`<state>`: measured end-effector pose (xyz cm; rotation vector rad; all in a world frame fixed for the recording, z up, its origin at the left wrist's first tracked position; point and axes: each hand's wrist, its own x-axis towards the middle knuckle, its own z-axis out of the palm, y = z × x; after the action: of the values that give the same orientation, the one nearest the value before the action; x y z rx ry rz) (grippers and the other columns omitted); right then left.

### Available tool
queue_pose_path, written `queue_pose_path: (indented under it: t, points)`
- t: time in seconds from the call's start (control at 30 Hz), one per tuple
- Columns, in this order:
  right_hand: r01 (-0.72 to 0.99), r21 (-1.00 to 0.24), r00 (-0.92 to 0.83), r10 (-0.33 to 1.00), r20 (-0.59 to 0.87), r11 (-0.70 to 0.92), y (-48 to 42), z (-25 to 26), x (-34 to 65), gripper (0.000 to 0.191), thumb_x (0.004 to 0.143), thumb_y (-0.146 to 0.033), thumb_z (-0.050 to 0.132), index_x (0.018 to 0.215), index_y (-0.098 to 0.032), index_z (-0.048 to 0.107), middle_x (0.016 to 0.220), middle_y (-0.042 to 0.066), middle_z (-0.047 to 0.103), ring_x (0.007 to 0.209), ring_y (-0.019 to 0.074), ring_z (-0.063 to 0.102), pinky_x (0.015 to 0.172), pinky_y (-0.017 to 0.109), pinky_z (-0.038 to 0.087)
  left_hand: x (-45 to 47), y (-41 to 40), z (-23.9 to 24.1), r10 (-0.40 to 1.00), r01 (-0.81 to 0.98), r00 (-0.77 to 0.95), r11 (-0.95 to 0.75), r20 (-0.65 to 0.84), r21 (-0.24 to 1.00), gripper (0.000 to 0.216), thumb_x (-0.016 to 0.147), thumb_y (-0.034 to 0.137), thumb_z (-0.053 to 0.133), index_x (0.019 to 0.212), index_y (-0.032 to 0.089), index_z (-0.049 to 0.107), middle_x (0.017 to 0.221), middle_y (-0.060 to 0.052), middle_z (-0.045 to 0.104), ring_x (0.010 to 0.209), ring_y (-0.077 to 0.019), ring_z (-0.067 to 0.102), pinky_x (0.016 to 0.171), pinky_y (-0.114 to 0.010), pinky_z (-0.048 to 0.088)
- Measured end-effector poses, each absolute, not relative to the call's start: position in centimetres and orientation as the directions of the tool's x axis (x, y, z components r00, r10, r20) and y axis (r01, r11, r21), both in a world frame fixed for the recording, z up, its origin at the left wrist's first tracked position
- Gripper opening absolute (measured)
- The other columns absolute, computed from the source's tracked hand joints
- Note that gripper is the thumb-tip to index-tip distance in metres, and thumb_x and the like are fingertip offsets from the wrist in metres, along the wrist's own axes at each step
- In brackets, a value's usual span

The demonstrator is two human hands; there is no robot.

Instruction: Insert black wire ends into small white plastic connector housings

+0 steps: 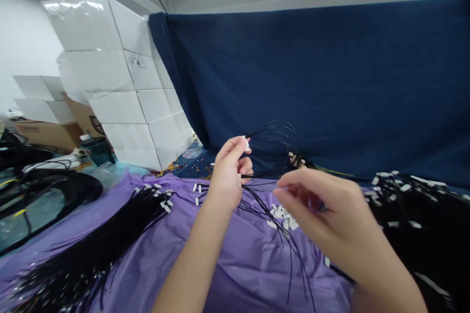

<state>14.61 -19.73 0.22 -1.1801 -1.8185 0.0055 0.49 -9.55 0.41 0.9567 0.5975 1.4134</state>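
My left hand (228, 172) is raised over the purple cloth (235, 259), fingers closed, pinching a small white clip (246, 143) at the end of thin black cords (271, 132) and gripping several more cords that trail down over the cloth. My right hand (323, 210) is just to the right and nearer me, blurred, fingers curled around black cords. A small heap of loose white clips (282, 215) lies on the cloth between and below both hands.
A long bundle of black cords with white clips (110, 239) lies at the left on the cloth. A large pile of the same (422, 220) fills the right. A dark blue curtain (330, 83) hangs behind. Stacked white boxes (117, 88) and brown cartons (44, 132) stand at the left.
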Motion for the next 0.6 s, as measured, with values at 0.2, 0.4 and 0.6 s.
queue_pose_path:
  t: [0.2, 0.4, 0.6]
  points:
    - [0.817, -0.427, -0.172, 0.869, 0.463, 0.389, -18.0, -0.7, 13.2, 0.006, 0.089, -0.020, 0.063, 0.085, -0.023, 0.067, 0.083, 0.000, 0.064, 0.066, 0.0144, 0.054, 0.059, 0.028, 0.037, 0.6, -9.5, 0.4, 0.979, -0.588, 0.044, -0.135, 0.199, 0.797, 0.024, 0.076, 0.033, 0.074, 0.089, 0.020, 0.057, 0.083, 0.006, 0.046, 0.042, 0.0003, 0.034, 0.033, -0.015, 0.019]
    - [0.820, -0.447, -0.148, 0.887, 0.438, 0.358, -17.4, -0.7, 13.1, 0.010, 0.090, -0.018, 0.059, 0.086, -0.023, 0.067, 0.090, -0.001, 0.066, 0.068, 0.0127, 0.056, 0.060, 0.026, 0.035, 0.9, -9.5, 0.4, 0.978, -0.583, 0.019, -0.158, 0.207, 0.797, 0.025, 0.077, 0.034, 0.073, 0.090, 0.020, 0.058, 0.085, 0.005, 0.044, 0.042, 0.0002, 0.034, 0.033, -0.014, 0.020]
    - [0.784, -0.530, -0.096, 0.908, 0.409, 0.322, -17.1, -0.8, 13.1, 0.010, 0.084, -0.017, 0.058, 0.078, -0.023, 0.062, 0.085, -0.005, 0.066, 0.068, 0.0114, 0.054, 0.058, 0.026, 0.030, 1.4, -9.7, 0.4, 0.974, -0.568, 0.007, -0.181, 0.225, 0.803, 0.022, 0.078, 0.032, 0.072, 0.084, 0.020, 0.054, 0.085, 0.006, 0.044, 0.041, 0.0007, 0.034, 0.032, -0.013, 0.021]
